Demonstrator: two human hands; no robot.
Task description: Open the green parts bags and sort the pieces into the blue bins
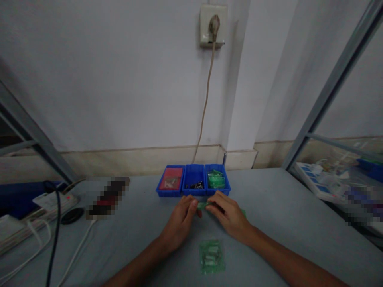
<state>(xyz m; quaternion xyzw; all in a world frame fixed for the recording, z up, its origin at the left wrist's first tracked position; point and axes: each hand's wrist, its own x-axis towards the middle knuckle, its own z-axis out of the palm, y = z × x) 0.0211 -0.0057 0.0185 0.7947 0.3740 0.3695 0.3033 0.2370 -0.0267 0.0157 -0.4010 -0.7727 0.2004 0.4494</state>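
My left hand (179, 223) and my right hand (229, 213) meet just in front of the blue bins, above the table. Between their fingertips is a small green plastic bag (202, 205), with my left thumb and fingers closed on one end and my right fingers pinching the other. What the bag holds is hidden. Nearer to me lies a flat green bag (212, 256) with several pale cylindrical parts inside. Another bit of green plastic (243, 213) shows past my right hand, mostly covered by it.
Three joined blue bins hold a red packet with small parts (171, 179), small dark metal pieces (197, 185) and green bags (216, 179). At left lie a power strip (56, 203), cables and a blurred dark object (109, 197). Grey metal posts stand on both sides.
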